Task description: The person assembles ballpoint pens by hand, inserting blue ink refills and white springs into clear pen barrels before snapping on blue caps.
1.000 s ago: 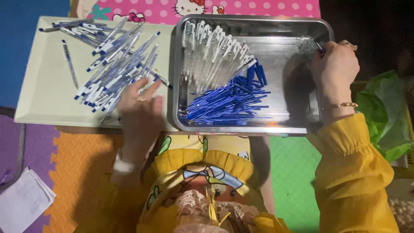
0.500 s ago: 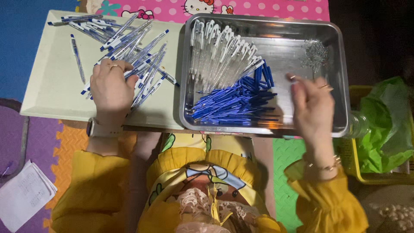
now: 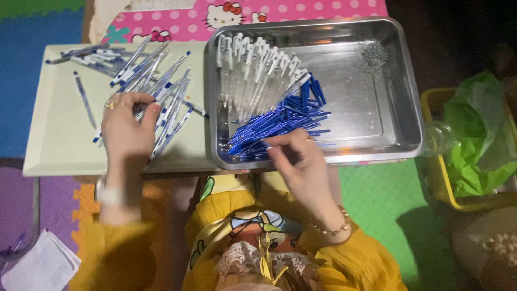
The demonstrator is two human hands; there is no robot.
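A steel tray [image 3: 409, 81] holds a fan of clear pen barrels [image 3: 253, 70], a heap of blue pen parts [image 3: 285, 116] and a small pile of metal springs [image 3: 374, 54] in its far right corner. My right hand [image 3: 301, 164] reaches over the tray's near rim, fingertips pinched on a part at the near end of the blue heap. Left of it, a pale green tray [image 3: 54, 140] carries a loose pile of blue-and-white pens [image 3: 156, 75]. My left hand [image 3: 126, 132] rests on that pile, fingers curled around a pen.
A yellow basket with a green plastic bag [image 3: 474, 134] stands to the right, a clear jar [image 3: 439, 137] against it. A pink dotted cloth [image 3: 280, 11] lies beyond the trays. White papers [image 3: 37, 267] lie on the coloured foam mats at bottom left.
My right hand came from the springs in the far right corner down and left to the blue heap. My left hand shifted over the pen pile and closed on a pen.
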